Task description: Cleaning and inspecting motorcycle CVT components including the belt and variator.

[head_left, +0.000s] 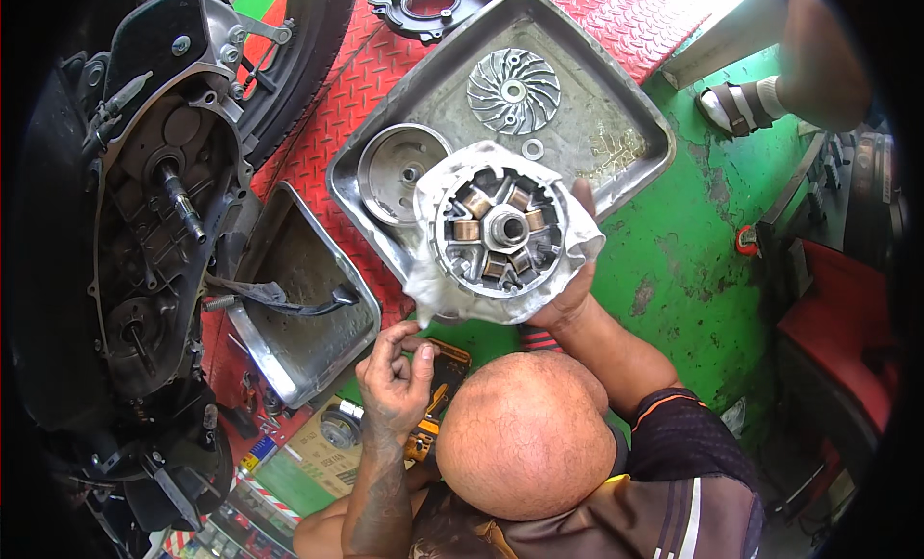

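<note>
My right hand (570, 287) holds up a scooter variator (535, 239) wrapped in a white rag (580, 239), its fingers mostly hidden behind the rag. The variator's inner side faces up, with several brass-coloured roller weights around a central hub. Just below the rag's lower left corner, my left hand (397, 374) has loosely curled fingers and the thumb apart, with nothing visible in it. Behind the variator lies a large metal tray (602, 73). A finned pulley face (513, 91), a round clutch drum (390, 179) and a small washer (531, 149) rest in it.
At left stands an opened scooter engine case (154, 232) with bare shafts, beside a wheel (313, 58). A second metal tray (332, 342) has a black lever-like part across it. A yellow-black tool (435, 405) lies near my left forearm. Another person's sandalled foot (736, 108) is at upper right.
</note>
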`<state>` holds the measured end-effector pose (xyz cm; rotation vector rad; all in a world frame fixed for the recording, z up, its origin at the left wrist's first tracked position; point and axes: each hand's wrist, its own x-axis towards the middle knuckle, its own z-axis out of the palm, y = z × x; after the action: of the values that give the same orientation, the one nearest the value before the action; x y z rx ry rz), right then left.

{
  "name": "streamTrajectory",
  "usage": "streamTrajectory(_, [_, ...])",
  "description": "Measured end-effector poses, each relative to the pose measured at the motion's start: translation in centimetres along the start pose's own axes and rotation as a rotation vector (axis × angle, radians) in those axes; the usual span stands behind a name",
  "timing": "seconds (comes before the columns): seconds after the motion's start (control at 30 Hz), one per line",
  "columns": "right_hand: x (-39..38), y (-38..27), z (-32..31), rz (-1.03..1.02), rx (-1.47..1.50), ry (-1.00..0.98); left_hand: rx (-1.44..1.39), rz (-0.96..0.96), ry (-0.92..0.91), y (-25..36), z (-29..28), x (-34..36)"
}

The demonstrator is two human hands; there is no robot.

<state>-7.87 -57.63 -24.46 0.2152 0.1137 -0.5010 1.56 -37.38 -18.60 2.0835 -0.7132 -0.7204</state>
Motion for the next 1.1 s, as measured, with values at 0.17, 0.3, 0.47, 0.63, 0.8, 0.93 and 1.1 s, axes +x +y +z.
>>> streamTrajectory(0.17, [0.2, 0.5, -1.0, 0.075, 0.048, -0.105, 0.099, 0.078, -0.029, -0.2, -0.2, 0.0])
streamTrajectory(0.3, [0.3, 0.0, -0.7, -0.038, -0.085, 0.041, 0.039, 0.034, -0.079, -0.8, -0.4, -0.3])
streamTrajectory(0.47, [0.4, -0.5, -0.6, -0.097, -0.082, 0.037, 0.031, 0.029, -0.062, -1.5, -0.2, -0.6])
streamTrajectory(0.63, [0.3, -0.2, -0.4, -0.080, -0.039, 0.067, 0.135, 0.020, -0.018, -1.3, -0.2, -0.7])
streamTrajectory(0.8, [0.4, -0.2, 0.1, -0.046, -0.013, -0.041, -0.048, 0.009, 0.035, -1.0, 0.4, 0.0])
streamTrajectory(0.93, [0.4, -0.6, -0.2, -0.022, 0.027, -0.095, -0.120, 0.046, 0.007, -1.1, 0.8, 0.4])
streamTrajectory(1.1, [0.0, -0.5, -0.7, -0.014, -0.028, -0.050, -0.165, 0.137, -0.012, -0.8, 1.4, 0.6])
